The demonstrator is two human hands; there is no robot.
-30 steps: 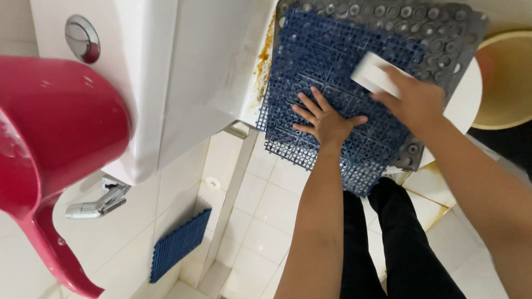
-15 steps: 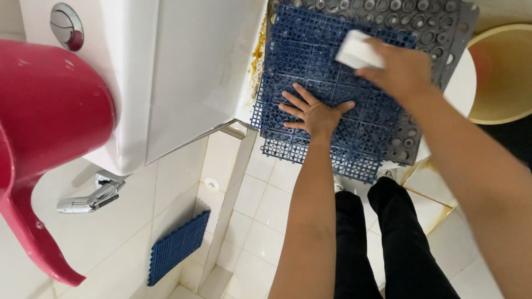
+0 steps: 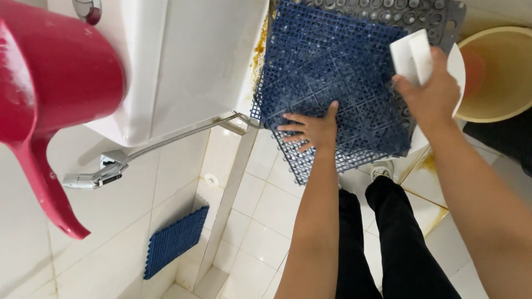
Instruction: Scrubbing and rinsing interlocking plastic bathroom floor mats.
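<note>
Left hand [image 3: 311, 128] slid lower on blue mat [image 3: 327, 72]; right hand [image 3: 429, 91] raised sponge [image 3: 411, 55].

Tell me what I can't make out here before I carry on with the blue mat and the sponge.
- Grey mat, head view: top cut off by the frame; lower part covered by the blue grid mat.
- White sponge: its underside and the right hand's fingers are hidden behind the hand.
- Mat surface under the left hand: covered by the palm.
- Yellow basin: contents blurred, right side cut off.
- Red dipper: inside faces away.
</note>
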